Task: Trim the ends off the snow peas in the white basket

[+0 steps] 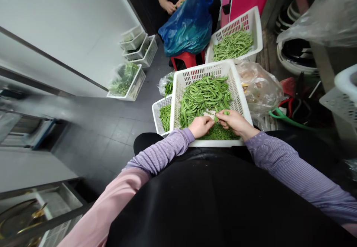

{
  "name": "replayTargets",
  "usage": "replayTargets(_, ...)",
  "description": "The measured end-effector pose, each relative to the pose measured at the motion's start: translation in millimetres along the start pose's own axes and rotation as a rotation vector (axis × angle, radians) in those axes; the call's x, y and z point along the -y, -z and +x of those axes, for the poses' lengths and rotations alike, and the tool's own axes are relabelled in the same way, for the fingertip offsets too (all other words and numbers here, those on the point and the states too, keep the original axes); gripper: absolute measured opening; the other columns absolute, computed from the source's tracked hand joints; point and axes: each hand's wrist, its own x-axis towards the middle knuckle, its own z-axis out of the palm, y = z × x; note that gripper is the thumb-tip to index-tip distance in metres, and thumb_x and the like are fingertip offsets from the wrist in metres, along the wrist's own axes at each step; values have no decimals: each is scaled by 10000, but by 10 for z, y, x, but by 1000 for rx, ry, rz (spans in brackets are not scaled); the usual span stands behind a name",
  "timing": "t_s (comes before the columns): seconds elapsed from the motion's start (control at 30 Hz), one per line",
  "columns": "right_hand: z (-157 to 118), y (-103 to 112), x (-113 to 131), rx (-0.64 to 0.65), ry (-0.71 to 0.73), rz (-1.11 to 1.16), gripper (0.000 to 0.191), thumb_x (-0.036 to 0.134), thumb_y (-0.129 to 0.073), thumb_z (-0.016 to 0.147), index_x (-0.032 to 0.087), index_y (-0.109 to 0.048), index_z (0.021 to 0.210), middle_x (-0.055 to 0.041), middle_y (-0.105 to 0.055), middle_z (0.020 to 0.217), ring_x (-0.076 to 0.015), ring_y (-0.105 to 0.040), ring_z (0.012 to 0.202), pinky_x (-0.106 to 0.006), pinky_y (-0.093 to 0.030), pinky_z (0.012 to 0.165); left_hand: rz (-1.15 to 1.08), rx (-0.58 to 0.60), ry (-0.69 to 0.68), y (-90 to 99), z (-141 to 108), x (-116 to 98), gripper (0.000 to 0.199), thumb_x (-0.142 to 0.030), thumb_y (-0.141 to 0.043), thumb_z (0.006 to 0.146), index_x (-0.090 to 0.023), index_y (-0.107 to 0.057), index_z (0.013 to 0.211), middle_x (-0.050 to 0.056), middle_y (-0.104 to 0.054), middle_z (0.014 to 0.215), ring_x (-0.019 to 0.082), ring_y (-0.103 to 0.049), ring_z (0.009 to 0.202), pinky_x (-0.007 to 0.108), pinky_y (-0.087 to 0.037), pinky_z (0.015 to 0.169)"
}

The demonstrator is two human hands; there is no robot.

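Your left hand and right hand meet over a white basket of green pods.
Curled right fingertips grip one pod between the hands; left fingers are pinched together, contents unclear. Pods look light, crisp, bruisable: pinch near an end. More lie just beyond your fingers.

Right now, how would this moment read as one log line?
left hand: curled near right hand | right hand: pinching pod | basket: pods, green scraps | blue bag: above red stool
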Motion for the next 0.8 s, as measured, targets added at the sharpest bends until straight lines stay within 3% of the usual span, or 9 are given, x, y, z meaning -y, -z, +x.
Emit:
replayTargets(0.1,-4,-3,22,6,4,62,410,459,-740,535,183,-448,613,70,-409,393,-41,-299,330,-175,-207,320,382,-7,-187,-2,-37,-5,199,-227,-405,843,-137,-553,746,46,-606,711,135,-580,728,239,-443,724)
replayTargets(0.23,0,-7,31,-11,16,74,411,436,-755,520,180,-445,608,64,-433,403,-37,-303,322,-171,-197,309,606,84,-273,-9,-38,-28,229,-203,-335,863,-121,-549,876,97,-627,865,162,-584,825,254,-440,760)
replayTargets(0.33,-12,-6,53,-21,7,54,404,414,-759,515,180,-444,610,74,-408,380,-39,-300,321,-167,-202,309,657,68,-272,-35,-50,-58,253,-215,-323,862,-120,-556,888,101,-633,870,168,-591,805,266,-447,747)
replayTargets(0.43,-62,16,122,138,-87,50,377,372,-760,527,175,-451,613,86,-363,371,-37,-293,329,-159,-198,318,620,16,-274,-11,-31,-56,230,-214,-374,829,-132,-589,831,82,-644,824,158,-591,777,250,-442,744)
replayTargets(0.53,-122,66,215,327,-201,85,335,320,-751,559,169,-459,628,91,-336,396,-31,-272,339,-153,-176,328,529,-115,-130,118,55,22,253,-210,-366,822,-138,-609,818,69,-650,798,157,-591,756,247,-444,738)
replayTargets(0.63,-151,108,283,344,-235,136,338,293,-758,549,165,-456,627,80,-362,445,-21,-263,350,-148,-159,336,483,-213,14,278,127,113,284,-163,-332,828,-132,-608,886,67,-645,865,154,-587,823,247,-440,787)
replayTargets(0.7,-153,115,305,335,-235,141,335,287,-760,543,157,-461,619,57,-413,491,-17,-276,363,-150,-156,339,507,-211,-55,329,112,117,304,-136,-348,817,-130,-569,1026,70,-611,986,146,-568,902,237,-434,824)
replayTargets(0.8,-145,112,314,358,-221,108,295,300,-738,562,147,-495,630,20,-481,548,-20,-282,370,-164,-149,340,665,-125,-264,301,23,24,393,-185,-366,831,-159,-435,1217,90,-495,1160,157,-542,966,244,-454,795)
